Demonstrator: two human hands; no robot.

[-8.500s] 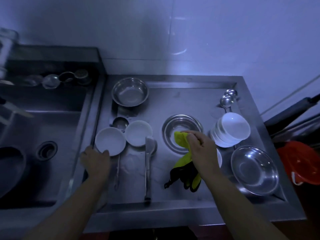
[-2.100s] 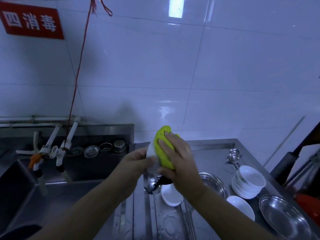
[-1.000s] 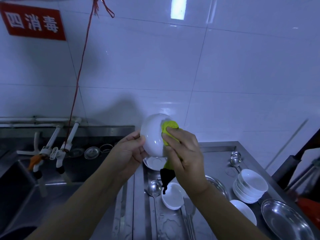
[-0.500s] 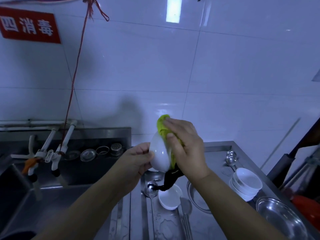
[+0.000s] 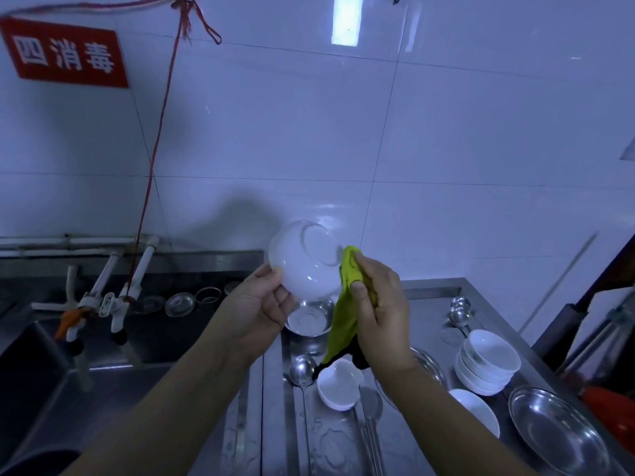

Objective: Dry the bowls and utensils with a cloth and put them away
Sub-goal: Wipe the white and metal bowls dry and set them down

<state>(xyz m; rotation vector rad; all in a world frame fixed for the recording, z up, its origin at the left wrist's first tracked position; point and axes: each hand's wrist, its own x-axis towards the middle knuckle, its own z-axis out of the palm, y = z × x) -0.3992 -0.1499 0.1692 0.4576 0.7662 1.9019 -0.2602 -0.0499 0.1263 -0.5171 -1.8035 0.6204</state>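
Above the counter [image 5: 433,293], one white bowl [image 5: 305,261] is being wiped.
The left hand [image 5: 257,310] grips the bowl by its rim, bottom up, and the right hand [image 5: 381,310] pinches the yellow-green cloth [image 5: 345,304] against its side. It seems nearly dry, though the light is dim. Next I judge it should join the stacked bowls [image 5: 488,360] at the right.
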